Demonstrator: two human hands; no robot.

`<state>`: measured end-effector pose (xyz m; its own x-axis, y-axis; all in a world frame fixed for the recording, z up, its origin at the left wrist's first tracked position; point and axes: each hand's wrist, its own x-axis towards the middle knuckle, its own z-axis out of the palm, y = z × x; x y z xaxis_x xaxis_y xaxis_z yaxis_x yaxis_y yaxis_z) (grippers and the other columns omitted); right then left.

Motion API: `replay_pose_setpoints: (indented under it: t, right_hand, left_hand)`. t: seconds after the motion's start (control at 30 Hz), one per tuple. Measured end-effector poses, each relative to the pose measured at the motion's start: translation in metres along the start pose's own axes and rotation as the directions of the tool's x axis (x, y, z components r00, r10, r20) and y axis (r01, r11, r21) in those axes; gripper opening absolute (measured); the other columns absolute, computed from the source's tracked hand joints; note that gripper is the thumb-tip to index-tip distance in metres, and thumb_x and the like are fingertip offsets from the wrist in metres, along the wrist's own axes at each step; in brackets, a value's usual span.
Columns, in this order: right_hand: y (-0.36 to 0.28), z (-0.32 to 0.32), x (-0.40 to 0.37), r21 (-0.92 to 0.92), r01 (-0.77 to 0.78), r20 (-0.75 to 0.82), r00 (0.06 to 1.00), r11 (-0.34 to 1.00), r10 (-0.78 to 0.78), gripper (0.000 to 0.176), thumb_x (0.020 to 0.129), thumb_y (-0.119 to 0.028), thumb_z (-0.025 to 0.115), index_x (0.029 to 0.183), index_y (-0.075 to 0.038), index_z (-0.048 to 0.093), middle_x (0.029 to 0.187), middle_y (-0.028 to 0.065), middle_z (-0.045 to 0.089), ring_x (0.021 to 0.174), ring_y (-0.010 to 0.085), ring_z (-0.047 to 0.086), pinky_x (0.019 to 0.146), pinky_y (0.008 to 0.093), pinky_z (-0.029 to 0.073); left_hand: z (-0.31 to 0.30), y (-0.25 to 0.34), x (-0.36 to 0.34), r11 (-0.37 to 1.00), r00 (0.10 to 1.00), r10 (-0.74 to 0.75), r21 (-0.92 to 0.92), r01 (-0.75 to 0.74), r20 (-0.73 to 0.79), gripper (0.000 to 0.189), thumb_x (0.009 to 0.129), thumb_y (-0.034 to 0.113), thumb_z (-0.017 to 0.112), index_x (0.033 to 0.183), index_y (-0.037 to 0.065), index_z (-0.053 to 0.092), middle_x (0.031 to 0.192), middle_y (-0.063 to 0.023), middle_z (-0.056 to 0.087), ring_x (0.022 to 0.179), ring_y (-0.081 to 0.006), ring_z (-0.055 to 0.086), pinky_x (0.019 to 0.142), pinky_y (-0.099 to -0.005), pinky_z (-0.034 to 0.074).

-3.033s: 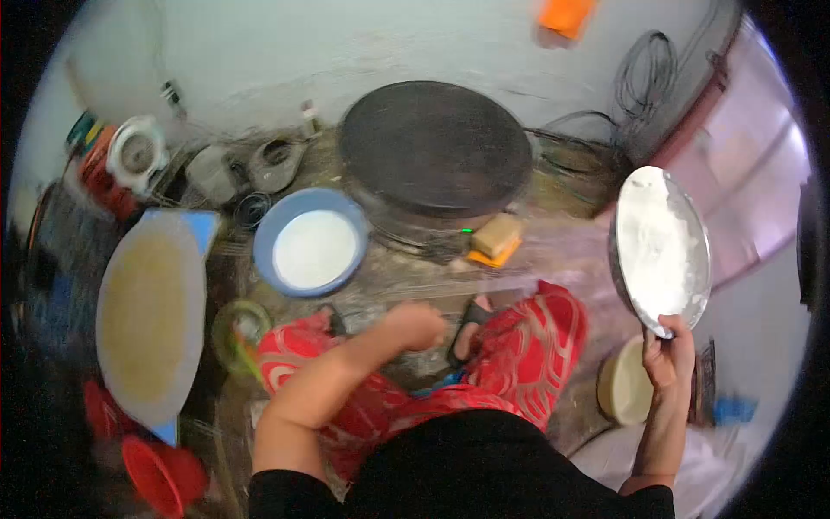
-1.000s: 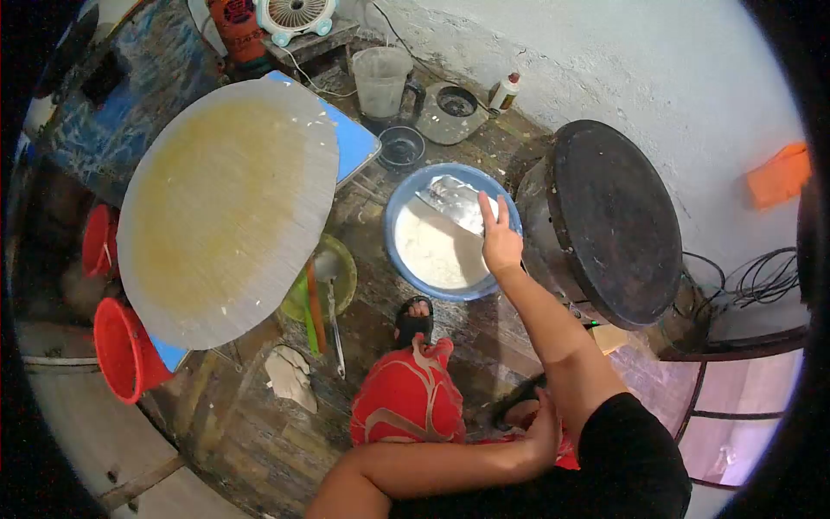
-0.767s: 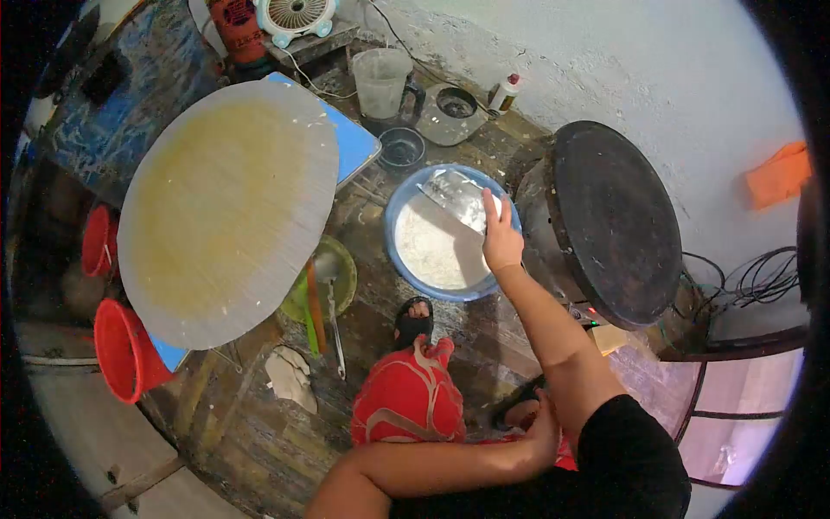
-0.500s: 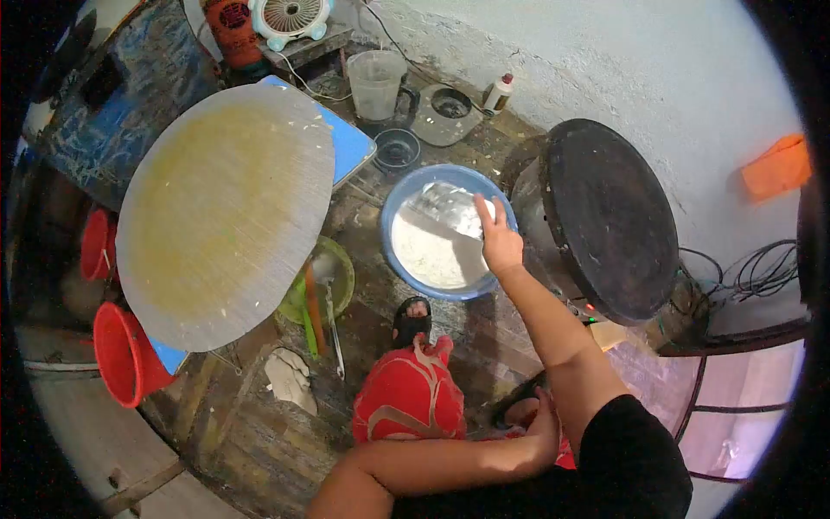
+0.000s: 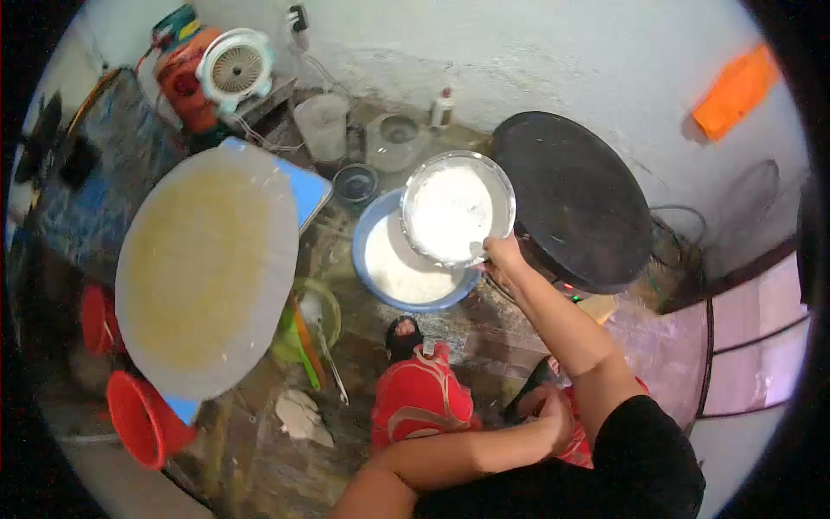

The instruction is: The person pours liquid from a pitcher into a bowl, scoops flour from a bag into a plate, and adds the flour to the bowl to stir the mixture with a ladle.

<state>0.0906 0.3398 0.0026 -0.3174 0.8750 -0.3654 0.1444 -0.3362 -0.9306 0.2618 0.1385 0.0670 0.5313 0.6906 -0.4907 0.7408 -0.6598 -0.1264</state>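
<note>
A metal bowl (image 5: 503, 186) holding white powder that looks like flour is gripped at its near rim by my right hand (image 5: 503, 253), fingers closed. It hangs above the blue basin (image 5: 363, 275), covering the basin's upper right part. More pale flour (image 5: 402, 268) lies in that basin. My left hand (image 5: 553, 422) rests by my right knee in red patterned cloth, nearest to the right forearm; its fingers are mostly hidden and blurred.
A round black griddle (image 5: 575, 199) stands at right. To the left a large round pale board (image 5: 207, 268) lies over a blue surface. Also around: a green bowl (image 5: 333, 324) with utensils, a red bucket (image 5: 138, 424), a plastic jug (image 5: 322, 130), a crumpled cloth (image 5: 301, 415), a fan (image 5: 236, 69).
My right hand has lifted the metal bowl with flour out of the blue basin, now gripping its rim. The view has shifted. My left hand stays by the knee.
</note>
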Motion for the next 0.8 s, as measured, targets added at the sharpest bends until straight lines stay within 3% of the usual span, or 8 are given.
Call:
replay_pose_setpoints:
  t: [0.03, 0.1, 0.23, 0.37, 0.43, 0.57, 0.63, 0.8]
  right_hand:
    - [-0.004, -0.016, -0.004, 0.090, -0.138, 0.035, 0.990, 0.986, 0.136, 0.058, 0.072, 0.007, 0.042, 0.128, 0.000, 0.028, 0.109, 0.0207, 0.049, 0.087, 0.0341, 0.058, 0.053, 0.0410, 0.056]
    - [-0.014, -0.050, -0.030, 0.246, -0.145, 0.102, 0.987, 0.958, 0.123, 0.054, 0.072, 0.007, 0.044, 0.125, 0.004, 0.031, 0.108, 0.0206, 0.049, 0.086, 0.0314, 0.059, 0.060, 0.0418, 0.057]
    - [-0.058, -0.131, -0.118, 0.285, -0.022, -0.126, 0.990, 0.958, 0.060, 0.047, 0.073, 0.003, 0.048, 0.118, 0.006, 0.038, 0.100, 0.0200, 0.053, 0.082, 0.0283, 0.061, 0.060, 0.0392, 0.058]
    - [-0.085, -0.257, -0.231, 0.327, 0.124, -0.456, 0.889, 0.937, 0.041, 0.042, 0.072, 0.001, 0.051, 0.112, 0.009, 0.042, 0.092, 0.0173, 0.056, 0.069, 0.0251, 0.061, 0.049, 0.0371, 0.055]
    - [-0.087, -0.316, -0.299, 0.182, 0.176, -0.670, 0.742, 0.967, -0.009, 0.042, 0.070, -0.001, 0.053, 0.110, 0.009, 0.044, 0.088, 0.0169, 0.057, 0.068, 0.0251, 0.060, 0.047, 0.0357, 0.053]
    - [-0.084, -0.379, -0.464, 0.080, 0.392, -0.988, 0.154, 0.916, 0.021, 0.038, 0.069, -0.001, 0.053, 0.106, 0.009, 0.047, 0.091, 0.0176, 0.056, 0.074, 0.0272, 0.060, 0.053, 0.0371, 0.054]
    - [-0.063, -0.407, -0.553, -0.177, 0.531, -0.983, -0.135, 0.828, -0.124, 0.040, 0.070, -0.001, 0.051, 0.109, 0.010, 0.045, 0.095, 0.0184, 0.055, 0.077, 0.0285, 0.060, 0.059, 0.0405, 0.055]
    - [0.018, -0.451, -0.770, -0.324, 0.139, -0.698, -0.703, 0.936, -0.138, 0.056, 0.074, -0.002, 0.047, 0.125, 0.009, 0.028, 0.106, 0.0222, 0.052, 0.086, 0.0326, 0.059, 0.071, 0.0416, 0.053]
  left_hand:
    - [-0.022, -0.023, -0.036, 0.982, 0.995, 0.077, -0.176, -0.064, 0.070, 0.046, 0.090, 0.038, 0.036, 0.117, 0.004, 0.050, 0.113, -0.0119, 0.053, 0.094, -0.0279, 0.050, 0.087, -0.0456, 0.036]
    - [0.010, 0.003, 0.001, 0.980, 0.993, 0.036, -0.188, -0.058, -0.116, 0.037, 0.083, 0.026, 0.044, 0.107, 0.002, 0.058, 0.105, -0.0182, 0.056, 0.093, -0.0290, 0.052, 0.085, -0.0503, 0.035]
    - [-0.029, -0.014, -0.016, 0.908, 0.987, 0.159, -0.390, -0.150, -0.009, 0.030, 0.079, 0.021, 0.052, 0.103, 0.009, 0.065, 0.111, -0.0122, 0.060, 0.105, -0.0266, 0.054, 0.079, -0.0437, 0.041]
    - [0.010, -0.001, 0.021, 0.883, 0.866, 0.203, -0.296, -0.363, -0.457, 0.023, 0.078, 0.026, 0.052, 0.084, 0.012, 0.069, 0.092, -0.0093, 0.064, 0.088, -0.0264, 0.059, 0.072, -0.0461, 0.045]
    - [-0.009, -0.004, 0.035, 0.883, 0.954, 0.285, -0.360, -0.300, -0.097, 0.035, 0.074, 0.040, 0.062, 0.094, 0.011, 0.065, 0.102, -0.0101, 0.060, 0.095, -0.0279, 0.058, 0.077, -0.0465, 0.045]
    - [-0.009, -0.013, 0.048, 0.854, 0.900, 0.419, -0.285, -0.436, -0.119, 0.044, 0.075, 0.045, 0.058, 0.102, 0.010, 0.059, 0.103, -0.0145, 0.059, 0.092, -0.0329, 0.059, 0.079, -0.0473, 0.045]
    - [0.004, -0.012, 0.071, 0.883, 0.898, 0.436, -0.223, -0.412, 0.067, 0.048, 0.077, 0.047, 0.056, 0.107, 0.010, 0.057, 0.109, -0.0164, 0.057, 0.096, -0.0346, 0.057, 0.082, -0.0463, 0.044]
    - [0.026, -0.022, 0.113, 0.926, 0.894, 0.377, -0.129, -0.356, 0.240, 0.059, 0.080, 0.051, 0.050, 0.121, 0.009, 0.048, 0.119, -0.0179, 0.051, 0.106, -0.0341, 0.052, 0.088, -0.0426, 0.043]
